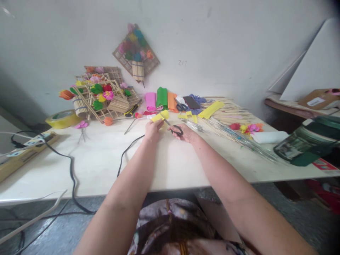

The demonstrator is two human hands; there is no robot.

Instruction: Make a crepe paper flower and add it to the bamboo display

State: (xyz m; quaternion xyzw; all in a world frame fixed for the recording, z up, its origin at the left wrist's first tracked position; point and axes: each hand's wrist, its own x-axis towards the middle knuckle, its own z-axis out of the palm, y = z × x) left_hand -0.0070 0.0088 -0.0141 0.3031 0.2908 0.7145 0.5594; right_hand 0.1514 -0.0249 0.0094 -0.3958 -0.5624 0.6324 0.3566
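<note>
My left hand (154,128) grips a small piece of yellow crepe paper (161,116) above the middle of the white table. My right hand (185,133) is closed around the black handles of a pair of scissors (176,130). The scissor blades point up and left and meet the yellow paper; whether they are cutting it I cannot tell. Just beyond lie a yellow paper strip (211,109) and a cut yellow scrap (191,116). Rolls of pink (150,101), green (162,98) and orange crepe paper (172,102) stand behind my hands.
Lattice panels with paper flowers (102,94) pile up at left, beside yellow tape (63,119) and a power strip (26,152). A black cable (71,166) crosses the left side. Thin sticks (225,117), paper flowers (248,128) and a green jar (302,141) occupy the right.
</note>
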